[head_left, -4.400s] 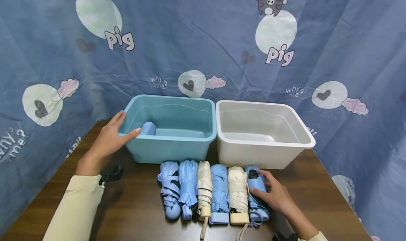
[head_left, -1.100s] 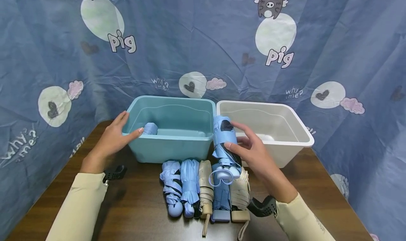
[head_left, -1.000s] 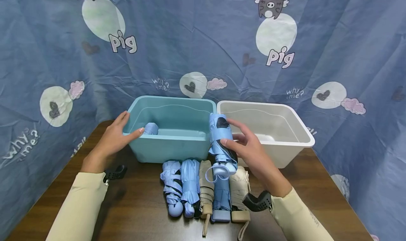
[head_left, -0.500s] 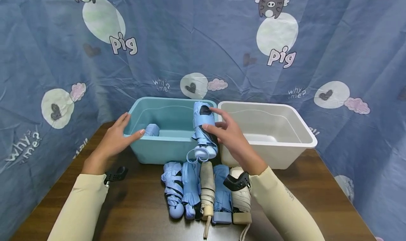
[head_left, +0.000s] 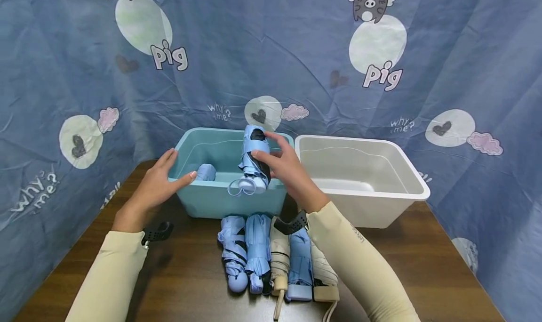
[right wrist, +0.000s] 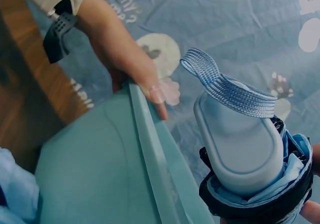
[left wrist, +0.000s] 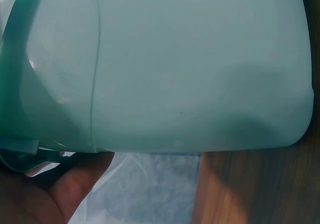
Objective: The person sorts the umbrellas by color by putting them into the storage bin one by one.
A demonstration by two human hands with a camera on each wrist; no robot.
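A blue folding umbrella point(head_left: 254, 155) with black patches is gripped by my right hand point(head_left: 288, 169) between thumb and fingers. It is over the teal bin point(head_left: 228, 202), handle end toward me and above the front rim. In the right wrist view its pale blue handle point(right wrist: 245, 144) and wrist loop point(right wrist: 230, 91) show large. My left hand point(head_left: 154, 188) rests at the bin's left front corner, fingers straight along the side and thumb over the front rim. Inside that bin lies another blue rolled umbrella point(head_left: 206, 172), partly hidden by the front wall.
A white bin point(head_left: 360, 204) stands right beside the teal one. In front lie folded umbrellas in a row: a striped blue one point(head_left: 233, 253), a blue one point(head_left: 258, 251), a beige one point(head_left: 280, 253), another blue point(head_left: 300, 263) and another beige point(head_left: 323, 270), partly behind my right forearm. A patterned curtain hangs behind.
My right hand has lifted the umbrella from the right end of the row and carried it up and left, past the white bin, to over the teal bin. My left hand stays at the corner.
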